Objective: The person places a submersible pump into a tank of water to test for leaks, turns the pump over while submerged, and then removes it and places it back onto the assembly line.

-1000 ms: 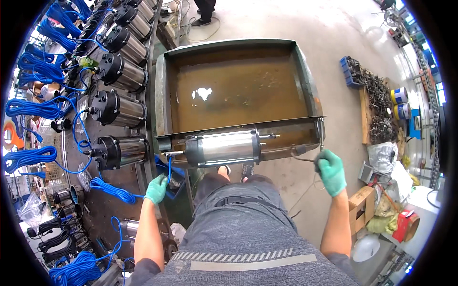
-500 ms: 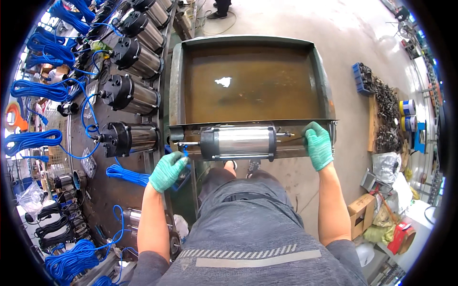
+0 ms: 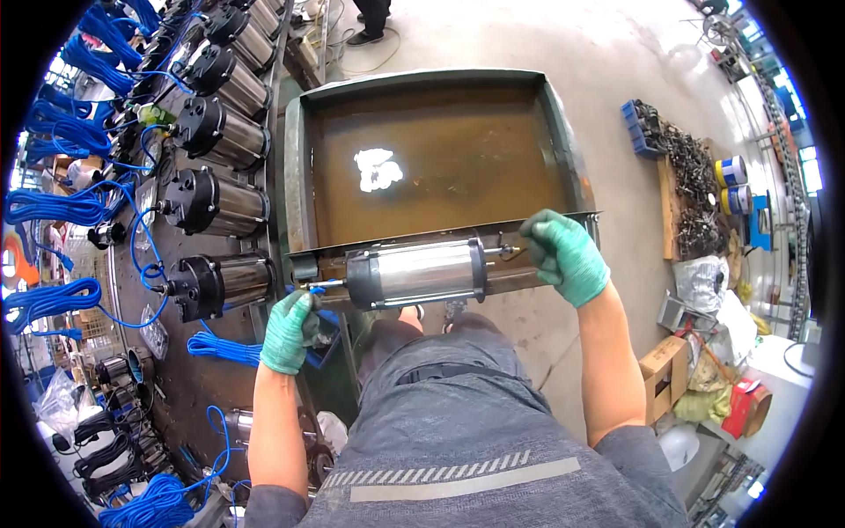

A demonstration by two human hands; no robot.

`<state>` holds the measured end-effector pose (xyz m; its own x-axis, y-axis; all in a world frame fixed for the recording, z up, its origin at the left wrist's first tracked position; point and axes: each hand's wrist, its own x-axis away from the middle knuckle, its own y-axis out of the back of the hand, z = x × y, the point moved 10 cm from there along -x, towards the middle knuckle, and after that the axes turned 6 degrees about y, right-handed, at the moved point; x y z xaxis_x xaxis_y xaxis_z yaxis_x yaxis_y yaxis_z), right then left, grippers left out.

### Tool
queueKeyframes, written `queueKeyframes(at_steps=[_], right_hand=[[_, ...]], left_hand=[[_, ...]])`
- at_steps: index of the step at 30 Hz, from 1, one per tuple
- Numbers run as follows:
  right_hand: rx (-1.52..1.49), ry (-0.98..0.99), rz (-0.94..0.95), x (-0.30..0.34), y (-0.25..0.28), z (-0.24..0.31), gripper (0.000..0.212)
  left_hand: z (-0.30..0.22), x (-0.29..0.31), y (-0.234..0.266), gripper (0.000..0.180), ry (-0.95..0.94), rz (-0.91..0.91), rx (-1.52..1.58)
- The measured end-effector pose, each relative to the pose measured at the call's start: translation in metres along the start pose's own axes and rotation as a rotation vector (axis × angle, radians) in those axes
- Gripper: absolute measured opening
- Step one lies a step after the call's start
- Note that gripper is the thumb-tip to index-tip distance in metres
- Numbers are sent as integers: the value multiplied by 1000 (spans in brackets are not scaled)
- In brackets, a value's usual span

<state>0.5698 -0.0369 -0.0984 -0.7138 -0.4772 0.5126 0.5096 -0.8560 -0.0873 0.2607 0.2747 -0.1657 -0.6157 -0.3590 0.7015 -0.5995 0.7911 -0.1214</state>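
A steel cylindrical motor (image 3: 418,272) with black end caps lies sideways on the ledge at the near side of a metal tank. Its shaft (image 3: 319,285) points left, with a bit of blue beside it. A brass-coloured fitting (image 3: 503,252) sticks out at the right end. My left hand (image 3: 287,334), in a green glove, is closed just below the shaft; what its fingers hold, if anything, is hidden. My right hand (image 3: 570,257), gloved the same, is closed with curled fingers right of the fitting; I cannot make out anything in it.
Brownish water fills the tank (image 3: 565,141) ahead. Several similar motors (image 3: 224,286) with coiled blue cables (image 3: 55,302) stand on the bench at left. On the right are a blue crate (image 3: 641,128), dark metal parts, and cardboard boxes (image 3: 664,374). Another person's legs (image 3: 371,19) show far off.
My view has turned, so the motor appears tilted and further left. My right hand has come closer to the fitting with its fingers curled. The left hand stays near the shaft end.
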Motion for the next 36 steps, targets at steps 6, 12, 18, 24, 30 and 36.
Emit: queueKeyframes(at_steps=[6,12,18,24,30,36], right_hand=[[-173,-31,103,-18,-16,9,18],[-223,55,69,-6,-22,66,17],[-205,175,40,-6,-20,124,20],[-128,219,5,-53,-23,118,20],[-18,240,-99,-112,-18,89,16],[120,210,-122,-163,-9,58,17]], left_hand=[[-16,13,-2,34,24,-32,20],[-47,32,9,31,-24,-38,-86],[-113,31,-3,33,-163,5,-114],[-133,-29,-12,31,-200,-23,-271],[-108,-108,-5,31,-110,-84,-514],[-91,-175,-13,33,-168,-85,-750]])
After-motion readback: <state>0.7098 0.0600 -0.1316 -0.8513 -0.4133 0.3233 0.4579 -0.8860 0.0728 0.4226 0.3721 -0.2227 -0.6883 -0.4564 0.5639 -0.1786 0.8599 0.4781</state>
